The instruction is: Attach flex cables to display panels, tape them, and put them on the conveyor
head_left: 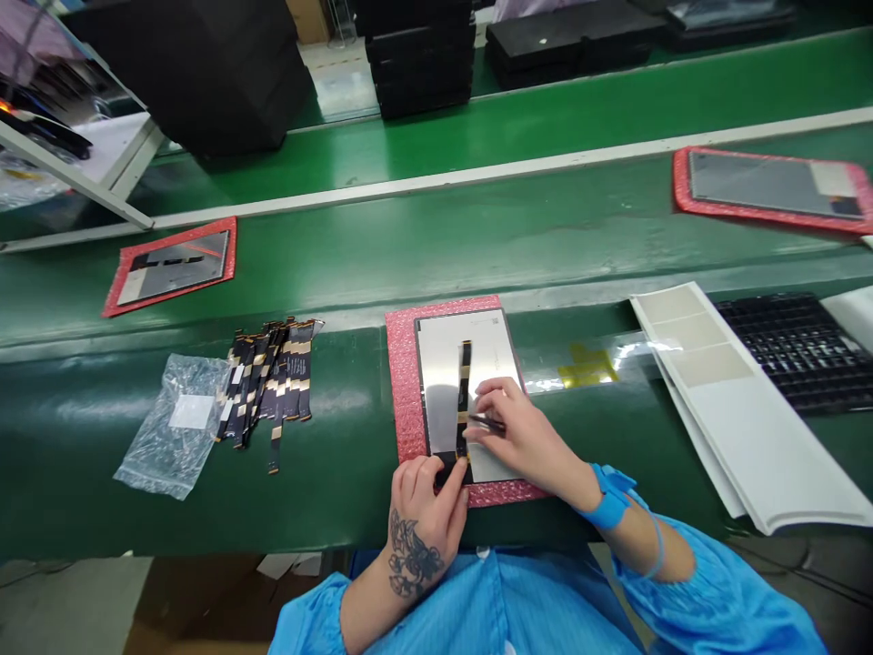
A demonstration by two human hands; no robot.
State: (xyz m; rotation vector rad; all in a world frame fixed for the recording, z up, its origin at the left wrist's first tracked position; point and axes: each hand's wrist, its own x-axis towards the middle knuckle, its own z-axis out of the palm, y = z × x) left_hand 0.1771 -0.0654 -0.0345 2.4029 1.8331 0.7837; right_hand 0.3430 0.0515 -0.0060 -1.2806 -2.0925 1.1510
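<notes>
A display panel [501, 446] with a silver-grey back lies on a pink bubble-wrap sheet [404, 391] in front of me. Lengthwise along it runs a narrow black flex cable [465, 364] with gold patches. My left hand [426, 500] is at the panel's lower edge, thumb and forefinger closed on the cable's lower end, which they partly hide. From the right, my right hand [522, 432] grips slim dark tweezers [486, 423], their tip beside the middle of the cable. Left of the panel, several more flex cables [273, 373] lie in a loose pile.
A clear plastic bag [177, 428] touches the cable pile. Yellow tape [587, 366], white liner sheets [764, 428] and a black tray [797, 350] are to the right. Other panels on pink wrap lie at the far left [177, 264] and far right [770, 186]. Black foam stacks [419, 55] stand behind.
</notes>
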